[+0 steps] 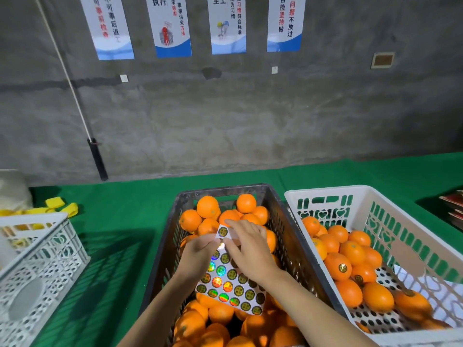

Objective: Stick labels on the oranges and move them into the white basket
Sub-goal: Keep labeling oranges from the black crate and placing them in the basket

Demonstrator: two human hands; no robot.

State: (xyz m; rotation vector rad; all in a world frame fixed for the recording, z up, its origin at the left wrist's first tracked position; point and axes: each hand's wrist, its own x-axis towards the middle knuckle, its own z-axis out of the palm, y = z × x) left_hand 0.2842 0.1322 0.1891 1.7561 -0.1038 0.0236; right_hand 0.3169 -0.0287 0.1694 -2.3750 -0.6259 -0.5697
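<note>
We see a moderately dim interior scene. The concrete wall point(250, 116) darkens toward the upper corners. The oranges point(350, 261) appear saturated and bright. The label sheet point(230, 284) returns rainbow glare from its holographic stickers. A slatted shadow falls on the green cloth point(112, 259) just right of the left white crate point(37, 266). Wide-angle distortion bends the table edge and tilts the posters point(172, 26). Focus is soft at the frame edges.
</note>
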